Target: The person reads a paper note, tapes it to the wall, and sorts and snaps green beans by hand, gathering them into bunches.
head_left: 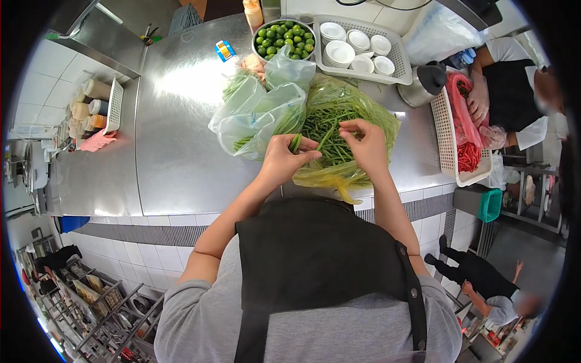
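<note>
- Through my camera I see a steel counter (175,151).
- On it, a yellowish bag (345,94) touches a clear bag (254,118).
- I also see a bowl (255,46), tray (363,77), jug (416,92) and basket (445,121).

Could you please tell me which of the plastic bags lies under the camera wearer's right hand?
The yellow-tinted bag, heaped with slim green pods; its colour sets it apart from the whitish bags and the pink one.

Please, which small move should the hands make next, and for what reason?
Perhaps the right hand should reach down and pick one pod from the green pile in the yellow bag. The left hand already holds green pods, the bag lies open, and the right hand hovers close over the pile. I cannot tell whether that hand already holds one.
</note>
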### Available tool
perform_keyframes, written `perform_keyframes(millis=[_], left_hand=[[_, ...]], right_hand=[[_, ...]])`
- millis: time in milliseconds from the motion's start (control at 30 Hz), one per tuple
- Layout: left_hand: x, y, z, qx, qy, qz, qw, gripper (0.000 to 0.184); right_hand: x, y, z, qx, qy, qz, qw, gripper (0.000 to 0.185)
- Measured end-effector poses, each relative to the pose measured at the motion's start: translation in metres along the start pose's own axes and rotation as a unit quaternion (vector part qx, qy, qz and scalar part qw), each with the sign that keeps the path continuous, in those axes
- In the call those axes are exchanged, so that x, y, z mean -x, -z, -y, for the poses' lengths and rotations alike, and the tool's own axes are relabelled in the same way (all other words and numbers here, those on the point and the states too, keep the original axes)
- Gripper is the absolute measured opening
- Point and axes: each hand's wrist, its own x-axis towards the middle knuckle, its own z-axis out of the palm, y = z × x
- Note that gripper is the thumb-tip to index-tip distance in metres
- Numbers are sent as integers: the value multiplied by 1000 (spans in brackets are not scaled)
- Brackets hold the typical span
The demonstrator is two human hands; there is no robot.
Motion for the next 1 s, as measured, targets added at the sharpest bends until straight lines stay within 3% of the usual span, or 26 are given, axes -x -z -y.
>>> perform_keyframes(millis=[33, 167, 233, 367, 467, 533, 667, 733, 833, 867, 933, 1000], left_hand=[[1, 0, 0, -1, 0, 4, 1000, 22], [1, -2, 2, 0, 3, 4, 1000, 20], [2, -3, 1, 14, 6, 9, 1000, 20], [2, -3, 3, 11, 2, 16, 1000, 19], [2, -3, 3, 42, 10, 41, 998, 19], [4, -2, -7, 95, 45, 57, 993, 19], [7, 0, -14, 121, 50, 87, 988, 19], [10, 2, -16, 221, 70, 71, 970, 17], [5, 5, -16, 337, 57, 4, 940, 16], [3, 5, -17, 337, 58, 7, 940, 16], [0, 6, -17, 348, 26, -21, 937, 15], [0, 5, -17, 351, 11, -34, 936, 14]], right_hand=[[0, 0, 1, -59, -49, -12, 997, 18], [0, 1, 10, -138, -93, -10, 986, 16], [1, -1, 15, -246, -136, 34, 959, 13], [3, -13, 11, -255, -124, 38, 958, 11], [3, -20, 12, -208, -57, 0, 977, 11], [2, -24, 15, -44, 138, -104, 984, 14], [-6, -27, -20, 87, 208, -178, 958, 23], [0, -18, -31, 140, 36, -73, 987, 35], [2, -10, -27, 95, -33, 21, 995, 39], [4, -11, -23, 96, -34, 19, 995, 39], [11, -22, -12, -115, 68, 54, 990, 33], [21, -31, 17, -134, 90, 54, 985, 28]])
